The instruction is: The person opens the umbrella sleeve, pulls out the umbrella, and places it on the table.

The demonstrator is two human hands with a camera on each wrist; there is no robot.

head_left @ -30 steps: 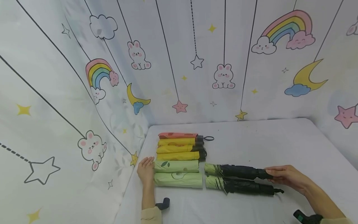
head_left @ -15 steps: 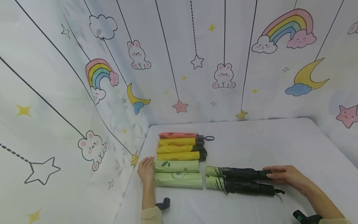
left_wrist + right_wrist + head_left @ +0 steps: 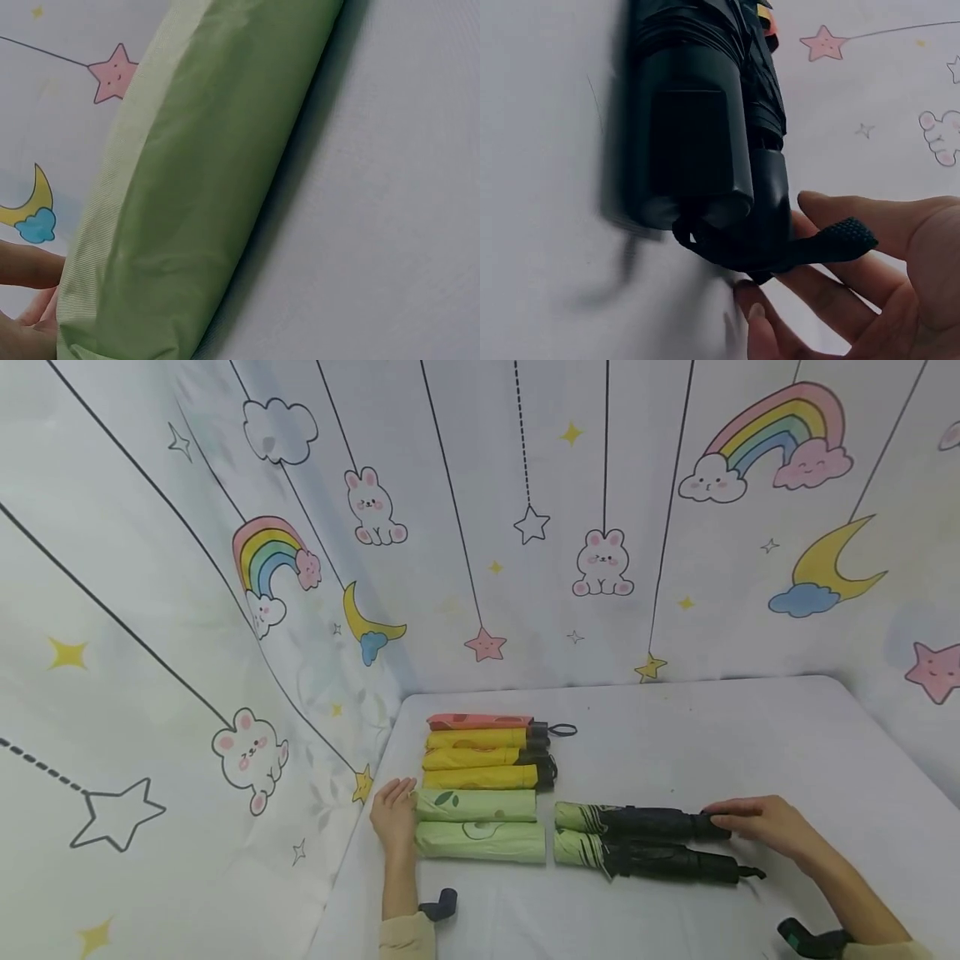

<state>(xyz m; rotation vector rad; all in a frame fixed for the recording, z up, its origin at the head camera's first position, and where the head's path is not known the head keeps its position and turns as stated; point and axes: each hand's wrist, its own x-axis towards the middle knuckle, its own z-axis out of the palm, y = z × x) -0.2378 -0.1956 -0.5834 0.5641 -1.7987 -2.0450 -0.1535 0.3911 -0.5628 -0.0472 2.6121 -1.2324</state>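
Two folded umbrellas, one far (image 3: 641,821) and one near (image 3: 660,862), lie side by side with green striped ends and black bodies. My right hand (image 3: 768,827) touches the far umbrella's black handle end. In the right wrist view its fingers reach behind that handle (image 3: 770,187), beside the near umbrella's larger handle (image 3: 694,142) and wrist strap (image 3: 840,241). My left hand (image 3: 393,817) rests against the left ends of two light green printed fabric rolls, the far one (image 3: 510,806) and the near one (image 3: 517,846). Green fabric (image 3: 202,172) fills much of the left wrist view.
Three yellow folded umbrellas (image 3: 480,758) with black handles lie beyond the green rolls. A red one (image 3: 480,722) with a looped strap is farthest back. The white table (image 3: 750,735) meets a printed curtain (image 3: 525,602) at its back and left.
The far black-and-green umbrella has shifted toward me, closer to the near one. My right hand has since moved slightly up over its handle end. The left hand has stayed in place.
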